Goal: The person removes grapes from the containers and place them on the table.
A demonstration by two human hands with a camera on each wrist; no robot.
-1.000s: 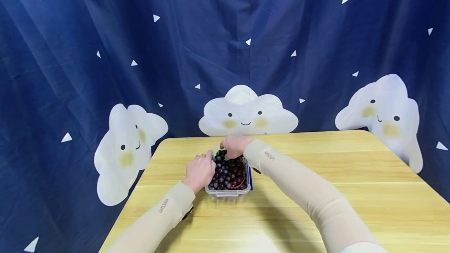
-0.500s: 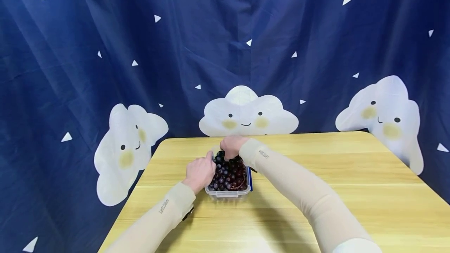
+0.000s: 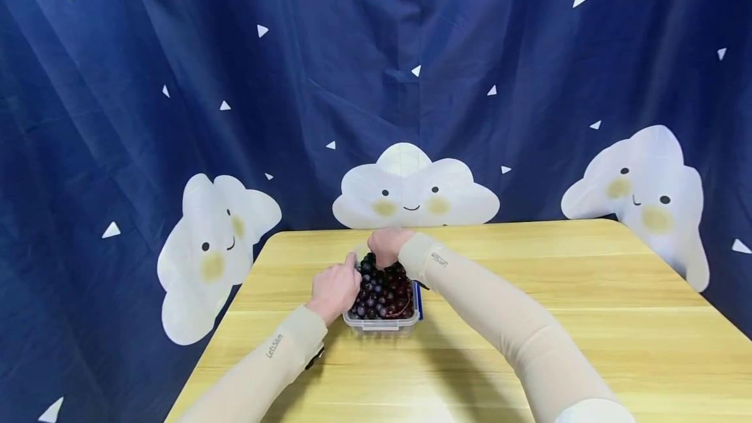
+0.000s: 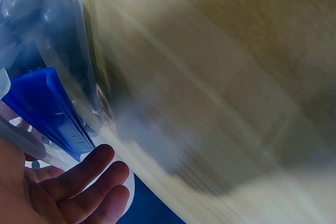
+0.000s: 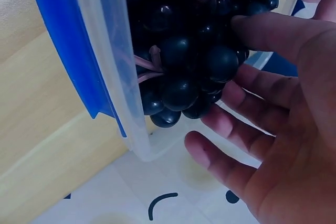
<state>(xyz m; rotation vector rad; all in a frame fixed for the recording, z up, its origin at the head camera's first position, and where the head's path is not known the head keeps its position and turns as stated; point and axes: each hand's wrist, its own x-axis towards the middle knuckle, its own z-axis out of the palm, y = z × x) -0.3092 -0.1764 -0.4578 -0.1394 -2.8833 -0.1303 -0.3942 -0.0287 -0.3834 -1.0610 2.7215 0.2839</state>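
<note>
A clear plastic food container (image 3: 380,324) with blue side latches stands on the table, filled with dark purple grapes (image 3: 376,299). My left hand (image 3: 335,287) holds the container's left rim; in the left wrist view several fingertips (image 4: 107,156) curve outside it, beside a blue latch (image 4: 50,108). My right hand (image 3: 389,245) reaches over the far end of the container. In the right wrist view its thumb lies on top of the grapes (image 5: 181,93) and its fingers reach under them, gripping part of the bunch. A pinkish stem (image 5: 149,64) shows among the grapes.
The wooden table (image 3: 558,292) extends widely to the right of the container. Behind its far edge hangs a dark blue curtain (image 3: 282,83) with white triangles and smiling clouds (image 3: 414,185).
My right hand has lowered slightly toward the grapes and its wrist has shifted a little left. My left hand and the container stay in place.
</note>
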